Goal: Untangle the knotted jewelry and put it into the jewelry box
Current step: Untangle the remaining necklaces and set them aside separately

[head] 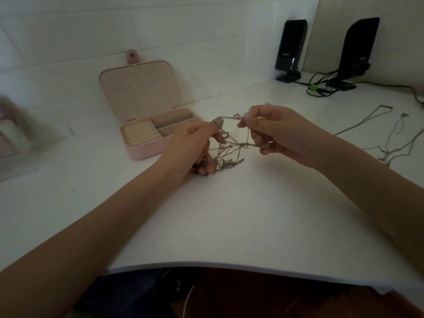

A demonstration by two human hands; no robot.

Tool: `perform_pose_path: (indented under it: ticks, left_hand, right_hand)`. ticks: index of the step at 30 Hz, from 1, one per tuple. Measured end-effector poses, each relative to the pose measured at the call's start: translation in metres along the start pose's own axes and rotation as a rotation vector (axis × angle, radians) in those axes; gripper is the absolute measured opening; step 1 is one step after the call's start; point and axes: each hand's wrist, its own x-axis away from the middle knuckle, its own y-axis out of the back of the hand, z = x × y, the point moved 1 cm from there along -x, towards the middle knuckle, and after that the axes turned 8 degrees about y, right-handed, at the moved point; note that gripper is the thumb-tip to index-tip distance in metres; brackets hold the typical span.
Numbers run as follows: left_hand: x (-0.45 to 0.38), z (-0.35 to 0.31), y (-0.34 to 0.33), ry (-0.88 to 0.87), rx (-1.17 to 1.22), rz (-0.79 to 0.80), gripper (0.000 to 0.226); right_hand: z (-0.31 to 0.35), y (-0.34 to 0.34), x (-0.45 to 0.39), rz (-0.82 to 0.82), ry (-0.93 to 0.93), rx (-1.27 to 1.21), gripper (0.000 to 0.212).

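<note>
We pinch the tangled chains (226, 145) between our left hand (195, 145) and right hand (275, 131), stretched just above the white table (229, 214); the open pink jewelry box (146, 125) sits beside our left hand; loose necklaces (390, 134) lie right.

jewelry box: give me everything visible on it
The jewelry box is pink and rectangular with rounded corners, sitting open on the white table by the tiled wall. Its lid stands up, with a perforated inner panel and a snap tab on top. Inside are cream ring rolls at left and open compartments at right, no jewelry visible in them. The left hand overlaps its right corner; contact unclear.
</note>
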Motion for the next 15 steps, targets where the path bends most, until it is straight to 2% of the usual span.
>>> perform_pose_path:
  ticks: [2,5,9,15]
  left_hand:
    - [0.0014,-0.0013,0.0004,-0.003,0.017,0.019,0.037]
    - [0.0027,-0.0029,0.0004,0.015,0.035,0.043,0.04]
    - [0.003,-0.0032,-0.0012,0.04,0.049,0.061,0.045]
    - [0.0049,-0.0053,-0.0031,0.063,0.052,0.124,0.049]
  right_hand:
    - [-0.0012,-0.0005,-0.0014,-0.079,0.047,0.103,0.018]
    - [-0.0023,0.0009,-0.0027,-0.15,0.051,0.016,0.021]
    - [-0.003,0.004,-0.003,-0.106,0.038,-0.105,0.026]
    - [-0.0017,0.0042,-0.004,-0.061,-0.013,-0.241,0.006]
